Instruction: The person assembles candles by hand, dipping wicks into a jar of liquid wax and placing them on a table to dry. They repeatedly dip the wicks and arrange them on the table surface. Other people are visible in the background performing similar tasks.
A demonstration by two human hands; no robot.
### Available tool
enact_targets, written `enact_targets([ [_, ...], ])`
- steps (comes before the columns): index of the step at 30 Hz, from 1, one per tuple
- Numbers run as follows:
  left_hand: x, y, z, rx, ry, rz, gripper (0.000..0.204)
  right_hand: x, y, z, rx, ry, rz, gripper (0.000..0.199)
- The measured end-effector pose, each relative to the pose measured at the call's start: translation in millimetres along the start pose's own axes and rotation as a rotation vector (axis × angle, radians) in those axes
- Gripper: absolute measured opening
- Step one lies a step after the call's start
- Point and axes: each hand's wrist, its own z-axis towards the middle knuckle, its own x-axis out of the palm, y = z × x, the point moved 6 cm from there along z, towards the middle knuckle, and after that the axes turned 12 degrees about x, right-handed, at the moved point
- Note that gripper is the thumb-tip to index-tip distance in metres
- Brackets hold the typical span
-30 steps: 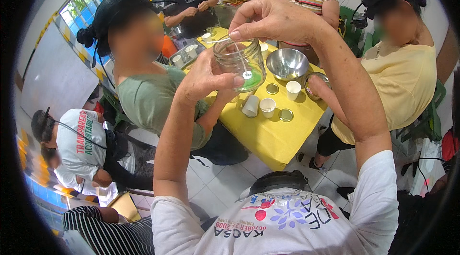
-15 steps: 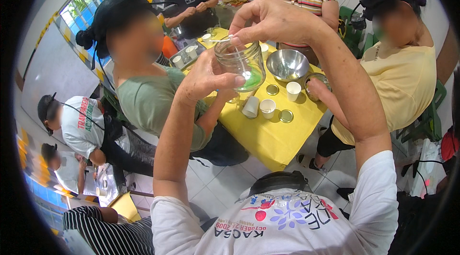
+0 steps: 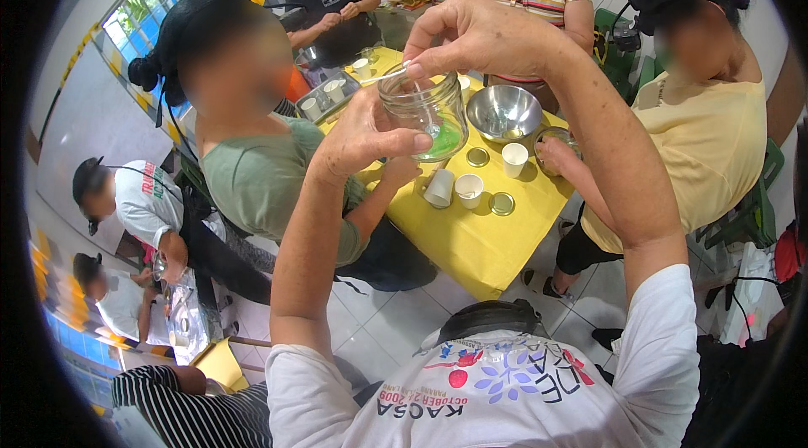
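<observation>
1. Left hand (image 3: 364,135) is raised above the worktop (image 3: 471,237), fingers and thumb curled round a clear glass jar (image 3: 423,109); the thumb lies across the jar's near side.
2. The jar is upright and open-topped, held in the air at centre frame. A green substance (image 3: 446,141) sits at its bottom.
3. Right hand (image 3: 480,35) is at 1 o'clock from the jar, just above its mouth. Its fingertips are pinched shut on a thin white stick (image 3: 389,75), which runs from outside the rim at 10 o'clock down into the jar.
4. The worktop is yellow and lies below the hands. On it, at 3 o'clock from the jar, stands a steel bowl (image 3: 503,111).
5. At 5 o'clock from the jar are three small white cups (image 3: 468,190), close together; flat round lids (image 3: 502,204) lie among them.
6. Other people sit round the worktop. One person's hand (image 3: 557,153) rests at its edge, at 5 o'clock from the bowl.
</observation>
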Motion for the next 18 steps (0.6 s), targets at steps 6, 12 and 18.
enact_targets([
  [6,9,-3,-3,0.012,-0.009,-0.018,0.077,-2,1,-12,-0.001,0.008,0.031,0.025],
  [12,11,-3,-3,0.008,-0.008,-0.04,0.077,-1,-1,-10,-0.002,-0.009,-0.006,0.025],
  [18,11,-1,-3,0.032,-0.027,-0.066,0.074,0,-9,-7,0.07,0.033,0.001,0.03],
])
